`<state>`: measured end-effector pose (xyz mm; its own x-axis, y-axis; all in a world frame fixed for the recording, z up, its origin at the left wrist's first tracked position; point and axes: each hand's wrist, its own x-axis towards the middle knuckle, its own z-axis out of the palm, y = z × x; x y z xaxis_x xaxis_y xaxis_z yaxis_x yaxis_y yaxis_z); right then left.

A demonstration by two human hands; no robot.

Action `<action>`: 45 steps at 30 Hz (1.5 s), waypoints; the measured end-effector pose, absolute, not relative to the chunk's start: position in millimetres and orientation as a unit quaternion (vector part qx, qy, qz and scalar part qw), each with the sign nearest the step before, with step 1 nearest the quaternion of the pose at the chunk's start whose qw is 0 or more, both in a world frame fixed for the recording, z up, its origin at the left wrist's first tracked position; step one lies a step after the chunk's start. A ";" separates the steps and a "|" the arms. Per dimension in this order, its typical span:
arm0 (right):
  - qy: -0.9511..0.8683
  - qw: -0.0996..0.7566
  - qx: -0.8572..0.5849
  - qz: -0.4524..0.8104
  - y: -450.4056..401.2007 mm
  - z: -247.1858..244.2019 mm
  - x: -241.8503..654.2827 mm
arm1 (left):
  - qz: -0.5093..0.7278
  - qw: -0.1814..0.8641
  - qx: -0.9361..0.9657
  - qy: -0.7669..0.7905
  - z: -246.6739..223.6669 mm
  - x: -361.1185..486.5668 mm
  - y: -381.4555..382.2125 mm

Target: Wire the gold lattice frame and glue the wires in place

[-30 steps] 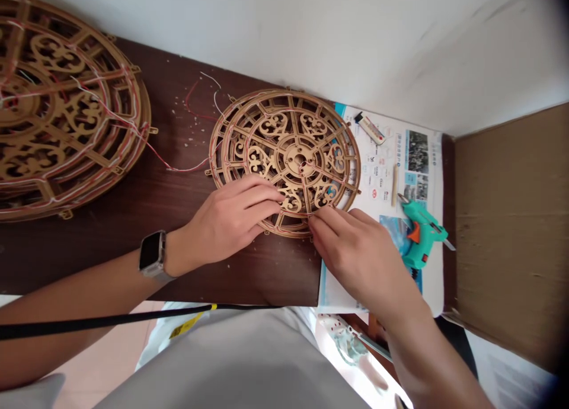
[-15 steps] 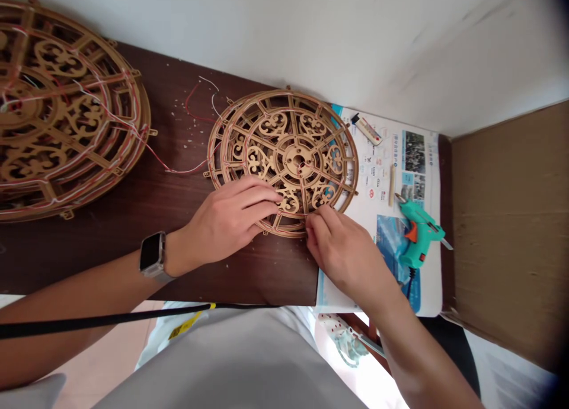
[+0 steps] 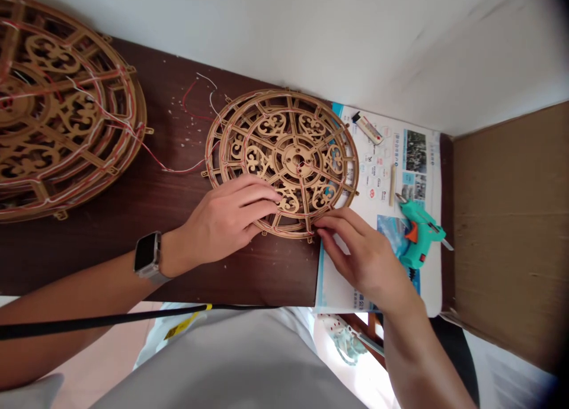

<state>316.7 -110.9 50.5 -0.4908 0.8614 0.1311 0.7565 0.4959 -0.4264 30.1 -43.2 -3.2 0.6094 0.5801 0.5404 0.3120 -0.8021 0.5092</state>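
Note:
A round gold openwork frame [image 3: 299, 157], with spokes and scroll patterns, lies on another like it. Thin red and white wire [image 3: 186, 170] runs in its rings and along a spoke to the near rim. My left hand [image 3: 233, 216], wearing a watch [image 3: 148, 255], is closed over the frame's near left rim; its thumb tip is hidden. At the near right rim, the thumb and forefinger of my right hand [image 3: 358, 249] are pinched at the end of the spoke, where the wire comes out. The wire between the fingertips is barely visible.
A larger stack of gold frames [image 3: 80, 124] stands at the left, joined by wire. On the printed sheet [image 3: 386, 154] at the right lie a green glue gun [image 3: 420, 228], a small tube [image 3: 368, 128] and a thin stick [image 3: 392, 185]. Cardboard [image 3: 511, 231] stands at the far right.
My right hand has moved slightly right along the near rim and its fingers have straightened, uncovering a tab there. My left hand keeps its hold on the frame.

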 end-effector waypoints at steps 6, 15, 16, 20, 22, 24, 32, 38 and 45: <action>-0.858 0.149 -0.466 0.156 -108.6 52.7 312.0 | 0.357 0.182 0.878 0.261 -2.6 30.6 -43.3; -0.893 0.052 -0.441 0.070 -108.5 65.1 303.1 | 0.351 0.186 0.881 0.257 -5.4 28.9 -44.1; -0.896 0.039 -0.438 0.065 -108.2 66.8 300.9 | 0.350 0.185 0.882 0.257 -5.4 29.0 -44.4; -0.897 0.004 -0.439 0.053 -104.5 68.5 292.3 | 0.347 0.181 0.884 0.255 -5.4 29.0 -45.1; -0.899 0.001 -0.436 0.033 -102.7 66.3 289.8 | 0.346 0.182 0.884 0.257 -5.7 28.6 -45.2; -0.901 0.004 -0.433 0.007 -101.9 62.8 288.7 | 0.347 0.184 0.883 0.258 -6.2 28.5 -45.2; -0.893 0.015 -0.450 -0.017 -104.6 47.8 288.7 | 0.357 0.183 0.879 0.258 -6.0 29.9 -45.0; -0.892 0.029 -0.448 0.043 -104.1 45.7 294.4 | 0.355 0.189 0.878 0.261 -5.7 29.8 -44.5; -0.876 0.060 -0.457 0.138 -100.3 46.0 303.3 | 0.364 0.186 0.874 0.261 -4.1 30.8 -43.6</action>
